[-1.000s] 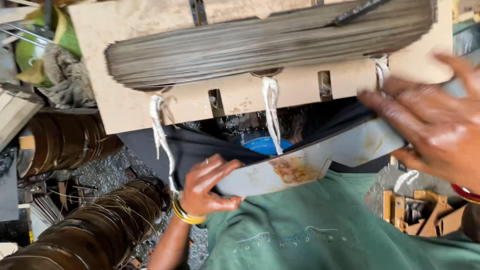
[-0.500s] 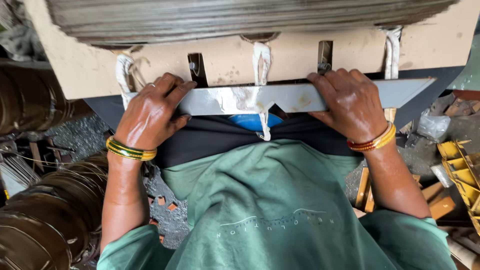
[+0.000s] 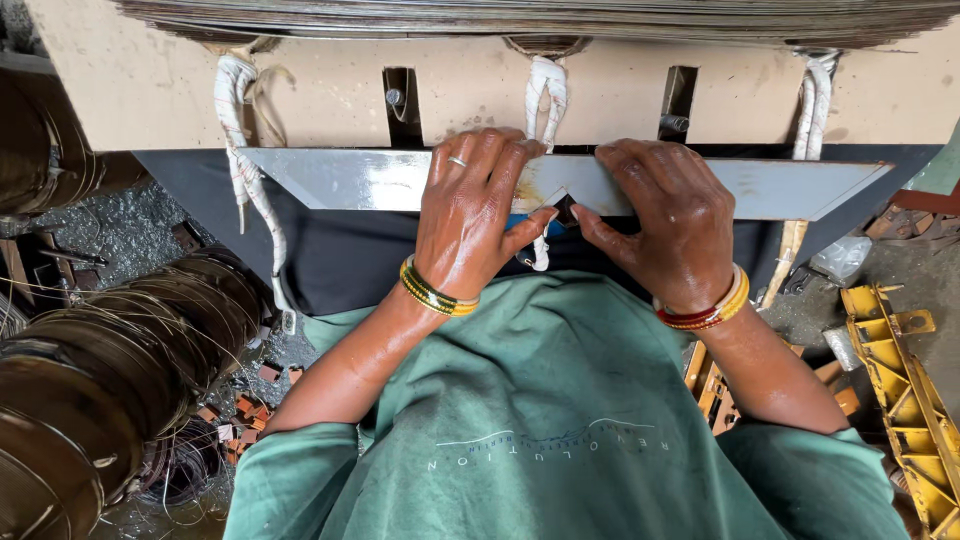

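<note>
Likely metal workshop, wire coils (image 3: 110, 370), scrap-strewn floor (image 3: 120, 230)

Both hands cover the metal strip's (image 3: 350, 180) middle; the laminated stack (image 3: 540, 18) is cut off above.
</note>
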A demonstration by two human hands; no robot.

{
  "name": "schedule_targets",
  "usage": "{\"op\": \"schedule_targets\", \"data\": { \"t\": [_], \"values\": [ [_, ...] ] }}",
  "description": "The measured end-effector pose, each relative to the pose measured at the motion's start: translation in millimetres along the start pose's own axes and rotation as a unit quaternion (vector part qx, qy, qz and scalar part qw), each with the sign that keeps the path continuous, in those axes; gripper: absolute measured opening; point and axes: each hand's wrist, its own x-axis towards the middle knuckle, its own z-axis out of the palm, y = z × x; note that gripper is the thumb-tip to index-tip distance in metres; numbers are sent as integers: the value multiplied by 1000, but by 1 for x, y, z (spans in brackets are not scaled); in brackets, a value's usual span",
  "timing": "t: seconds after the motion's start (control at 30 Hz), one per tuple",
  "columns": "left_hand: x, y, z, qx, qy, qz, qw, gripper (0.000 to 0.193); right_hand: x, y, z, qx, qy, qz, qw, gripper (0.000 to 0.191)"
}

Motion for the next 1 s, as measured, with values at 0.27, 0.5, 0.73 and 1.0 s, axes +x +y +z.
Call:
{"op": "schedule_targets", "data": {
  "t": [0.27,0.5,0.73,1.0],
  "values": [
    [7,6,-8,-24,-10,-14,1000,61,4,3,-2,10,-2,-7,1000,45],
    [0,15,-18,1,15,7,1000,51,1,0,-9,-24,82,-58,995,37],
    [-2,26,-5,259,87,162,948,30,-24,27,-37,-108,77,-57,989,28],
    [16,35,12,235,103,150,955,25,-89,122,-105,-179,80,100,975,21]
  ]
}}
